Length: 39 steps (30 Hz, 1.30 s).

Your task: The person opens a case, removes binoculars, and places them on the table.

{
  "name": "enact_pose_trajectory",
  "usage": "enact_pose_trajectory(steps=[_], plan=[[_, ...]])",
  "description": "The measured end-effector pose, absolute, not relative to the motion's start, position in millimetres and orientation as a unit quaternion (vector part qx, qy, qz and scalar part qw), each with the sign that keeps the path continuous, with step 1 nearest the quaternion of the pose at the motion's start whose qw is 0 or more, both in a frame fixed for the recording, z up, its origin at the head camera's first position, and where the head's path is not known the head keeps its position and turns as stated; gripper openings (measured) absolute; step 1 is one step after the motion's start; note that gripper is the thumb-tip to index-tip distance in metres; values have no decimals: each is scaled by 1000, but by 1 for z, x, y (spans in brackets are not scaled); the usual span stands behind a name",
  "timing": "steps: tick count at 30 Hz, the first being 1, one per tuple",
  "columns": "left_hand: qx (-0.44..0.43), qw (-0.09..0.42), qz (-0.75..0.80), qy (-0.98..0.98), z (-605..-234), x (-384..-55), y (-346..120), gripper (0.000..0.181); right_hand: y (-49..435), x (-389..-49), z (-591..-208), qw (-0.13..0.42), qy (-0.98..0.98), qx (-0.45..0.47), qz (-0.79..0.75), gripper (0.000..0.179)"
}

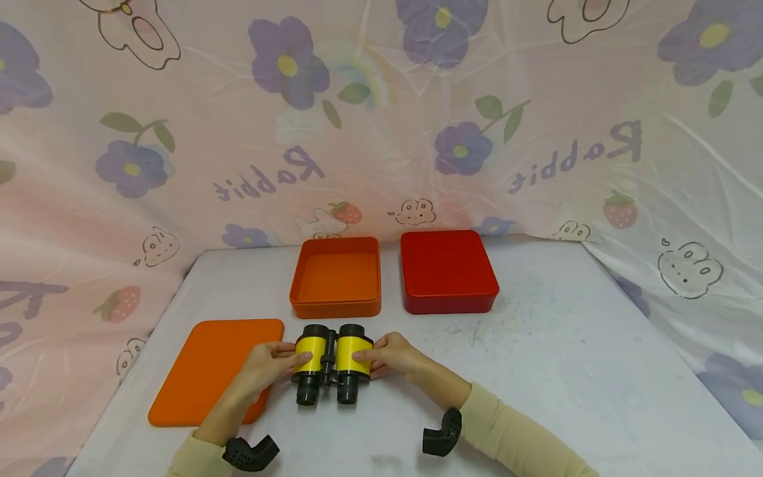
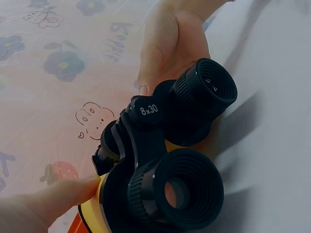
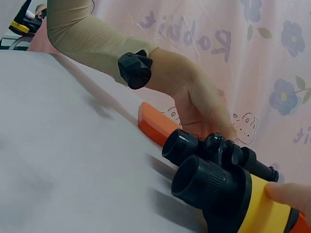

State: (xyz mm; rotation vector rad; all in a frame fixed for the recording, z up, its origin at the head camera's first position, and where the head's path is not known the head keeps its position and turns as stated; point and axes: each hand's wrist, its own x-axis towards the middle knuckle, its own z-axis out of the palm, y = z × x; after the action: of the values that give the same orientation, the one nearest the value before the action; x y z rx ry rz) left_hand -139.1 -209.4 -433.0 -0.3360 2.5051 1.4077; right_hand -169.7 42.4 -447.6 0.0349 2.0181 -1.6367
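Observation:
A pair of yellow and black binoculars (image 1: 328,361) is held between both hands, its eyepieces toward the person. The left hand (image 1: 268,368) grips the left barrel, thumb on the yellow band. On the other barrel, the right hand (image 1: 399,358) has its thumb on top and fingers at the side. In the left wrist view the binoculars (image 2: 146,145) show the marking 8x30, and shadows fall on the table beside them. The right wrist view shows the binoculars (image 3: 233,189) with the right thumb on the yellow barrel. Most fingers are hidden behind the barrels.
An open orange box (image 1: 336,308) stands behind the binoculars, with a red box (image 1: 450,271) to its right. A flat orange lid (image 1: 203,371) lies at the left, partly under the left forearm. Patterned cloth (image 1: 381,132) hangs behind the white table (image 1: 566,371).

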Motion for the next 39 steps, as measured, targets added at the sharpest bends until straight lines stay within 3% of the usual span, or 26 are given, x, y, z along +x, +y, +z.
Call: enact_pose_trajectory(steps=[20,39], plan=[[-81,137,436,886,-432,-139,-212,77,42,-174,-451,282,778,3,-562,34],[-52,156,403,900,-425,-142,-216,66,42,-177,-450,289,781,-7,-554,32]])
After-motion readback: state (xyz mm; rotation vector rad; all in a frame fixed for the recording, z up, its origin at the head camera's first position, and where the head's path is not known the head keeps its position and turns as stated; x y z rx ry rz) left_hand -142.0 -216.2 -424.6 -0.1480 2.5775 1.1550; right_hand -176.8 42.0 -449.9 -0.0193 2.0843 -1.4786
